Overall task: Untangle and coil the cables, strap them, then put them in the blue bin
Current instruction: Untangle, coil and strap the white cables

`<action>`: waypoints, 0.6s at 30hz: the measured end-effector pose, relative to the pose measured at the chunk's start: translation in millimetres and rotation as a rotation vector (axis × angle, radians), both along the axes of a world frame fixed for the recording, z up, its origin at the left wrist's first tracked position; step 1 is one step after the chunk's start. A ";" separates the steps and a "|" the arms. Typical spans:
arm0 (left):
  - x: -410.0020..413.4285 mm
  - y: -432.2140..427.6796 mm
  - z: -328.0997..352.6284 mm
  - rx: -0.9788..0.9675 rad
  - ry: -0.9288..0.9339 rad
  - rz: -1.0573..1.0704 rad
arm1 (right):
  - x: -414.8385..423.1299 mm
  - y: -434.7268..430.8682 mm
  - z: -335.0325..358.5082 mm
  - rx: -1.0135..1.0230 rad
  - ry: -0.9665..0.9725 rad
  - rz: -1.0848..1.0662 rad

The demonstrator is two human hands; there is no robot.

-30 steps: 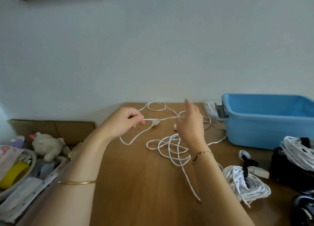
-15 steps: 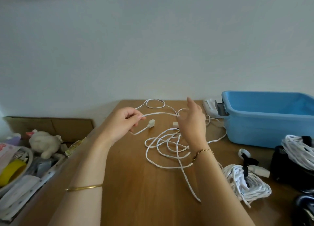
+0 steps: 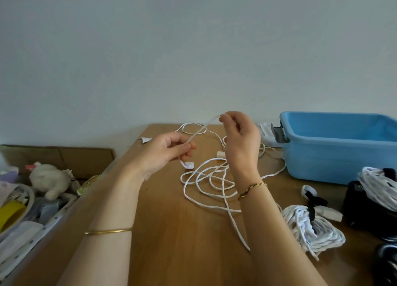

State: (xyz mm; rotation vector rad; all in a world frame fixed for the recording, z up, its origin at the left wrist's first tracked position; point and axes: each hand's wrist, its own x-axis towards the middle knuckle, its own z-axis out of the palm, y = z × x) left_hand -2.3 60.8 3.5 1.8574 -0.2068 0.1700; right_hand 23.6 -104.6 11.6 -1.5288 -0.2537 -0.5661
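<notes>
Right hand (image 3: 240,141) lifted cable (image 3: 205,122), wooden table (image 3: 171,242), wall (image 3: 193,49)

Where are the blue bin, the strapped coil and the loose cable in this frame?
blue bin (image 3: 322,163): head view, on its front wall.
strapped coil (image 3: 322,236): head view, on its white loops.
loose cable (image 3: 189,165): head view, on its dangling white plug.

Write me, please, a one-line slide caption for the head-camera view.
Left hand and right hand pinch a raised stretch of the tangled white cable above the wooden table, blue bin nearby.
</notes>
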 end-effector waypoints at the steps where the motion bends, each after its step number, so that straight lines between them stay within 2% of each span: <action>1: 1.7 2.0 -2.6 0.028 0.002 0.022 | 1.6 -1.8 -0.1 0.052 0.015 -0.028; 4: 6.6 3.1 -8.2 0.142 -0.035 0.109 | 3.0 -3.7 0.3 0.135 0.037 -0.093; 6: 9.6 0.3 -7.3 0.148 -0.097 0.180 | 3.2 -3.5 0.8 0.098 0.058 -0.147; 7: 9.2 -0.6 -4.6 0.114 -0.138 0.223 | 3.7 -4.8 0.4 0.004 0.081 -0.190; 10: 4.3 0.7 10.1 0.083 -0.239 0.301 | 5.3 -9.8 -0.7 -0.549 0.096 -0.385; 11: 1.6 0.6 15.2 0.119 -0.253 0.296 | 5.0 -9.0 0.1 -0.655 0.020 -0.380; 13: -2.9 -3.8 22.3 0.168 -0.238 0.248 | 4.4 -2.8 1.8 -0.737 -0.170 -0.236; 15: -5.0 -8.9 25.8 0.144 -0.192 0.195 | 4.2 5.0 1.4 -0.765 -0.285 -0.089; 18: -8.5 -12.4 26.5 0.020 -0.100 0.094 | 6.7 5.9 -1.2 -0.687 -0.329 -0.086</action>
